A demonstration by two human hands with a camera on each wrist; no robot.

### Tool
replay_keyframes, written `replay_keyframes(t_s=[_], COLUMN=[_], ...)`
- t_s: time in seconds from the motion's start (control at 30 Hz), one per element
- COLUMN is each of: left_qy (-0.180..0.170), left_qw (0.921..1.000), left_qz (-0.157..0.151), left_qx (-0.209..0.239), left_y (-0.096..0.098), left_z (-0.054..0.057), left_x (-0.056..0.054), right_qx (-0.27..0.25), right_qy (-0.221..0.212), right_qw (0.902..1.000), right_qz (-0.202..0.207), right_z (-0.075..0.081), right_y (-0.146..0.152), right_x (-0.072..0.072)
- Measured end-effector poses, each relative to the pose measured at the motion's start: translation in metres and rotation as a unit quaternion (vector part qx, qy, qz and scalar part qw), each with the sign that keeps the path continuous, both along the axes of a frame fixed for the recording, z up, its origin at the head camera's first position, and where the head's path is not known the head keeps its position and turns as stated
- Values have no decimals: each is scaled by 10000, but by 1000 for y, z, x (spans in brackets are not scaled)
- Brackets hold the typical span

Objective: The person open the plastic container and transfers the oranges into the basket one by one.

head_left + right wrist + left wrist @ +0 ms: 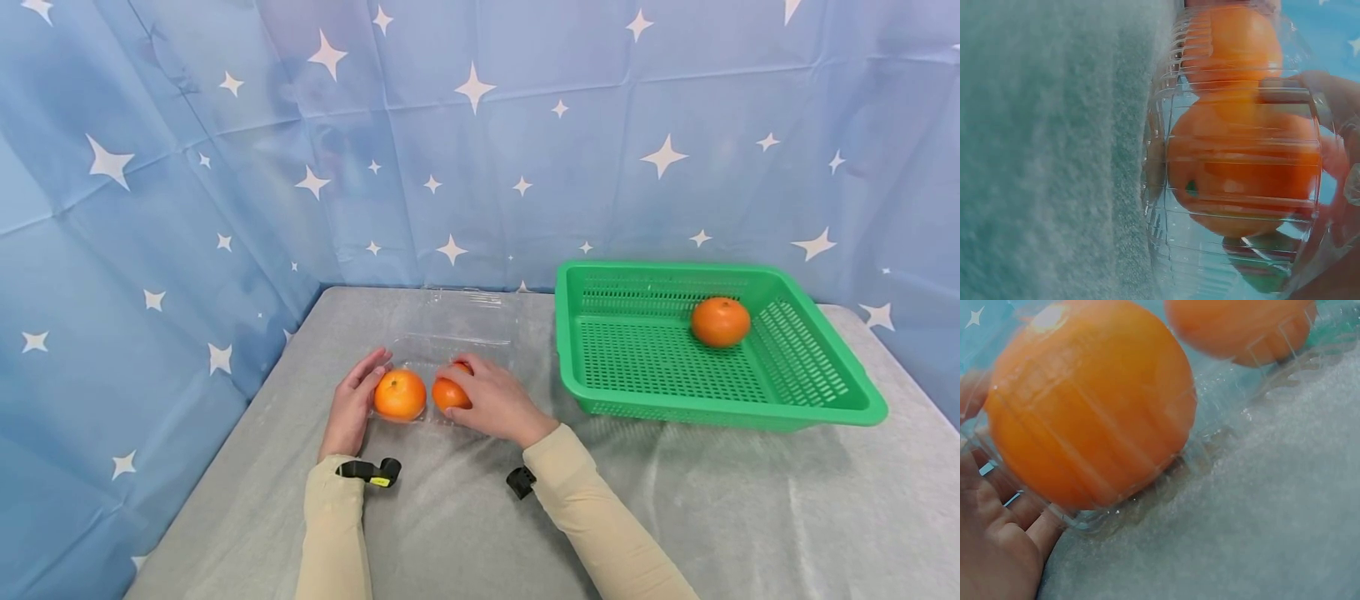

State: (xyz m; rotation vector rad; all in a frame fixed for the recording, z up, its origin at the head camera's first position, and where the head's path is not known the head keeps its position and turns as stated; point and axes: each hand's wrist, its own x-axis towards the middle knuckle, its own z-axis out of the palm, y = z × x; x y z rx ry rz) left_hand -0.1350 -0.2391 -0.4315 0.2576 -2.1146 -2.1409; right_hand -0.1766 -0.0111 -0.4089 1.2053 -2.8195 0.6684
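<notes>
- Currently, the right hand [495,402] curls about the right orange [452,390], fingers over its top and thumb low on its near side.
- Beside the left orange [400,395], the left hand [356,404] is loosely open, its fingers resting against the outer left end of a clear container [1165,219].
- Both oranges sit side by side in that container, just apart from each other; its mouth faces up, its long axis runs left to right, and its clear lid [472,327] is folded back, away from the person.
- The left orange is nearly round, so it has no clear long axis; its stem mark faces up. The right orange shows a small green spot on its side in the right wrist view.
- Near the container, to its right, a green basket [667,410] stands open side up, also longer from left to right, with slotted walls.
- In the basket's right rear part lies the third orange [720,322], slightly squat, wider than tall, stem mark up.
- Everything rests on a desk [465,533] covered in soft-looking grey cloth, creased toward the right.
- Behind and to the left hangs a blue backdrop [570,175] with white four-pointed stars and fold lines.
- Beige sleeves [335,533] cover the forearms, each with a black wrist camera [371,472].
</notes>
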Motion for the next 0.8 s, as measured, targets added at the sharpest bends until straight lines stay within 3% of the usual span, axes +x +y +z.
replay_keyframes(t_s=[0.3,0.53,0.8], left_qy=[3,109,87], left_qw=[10000,9998,9998], left_qz=[9,126,133], left_qx=[69,114,124], left_y=[0,-7,-8], left_z=[0,-20,-20], left_x=[1,-9,-9], right_qx=[-112,-172,-80], right_qy=[-155,-60,-85], right_qw=[9997,9998,9998], right_qz=[-158,-114,-179], right_z=[1,0,-1], right_y=[0,0,-1], right_x=[1,1,0])
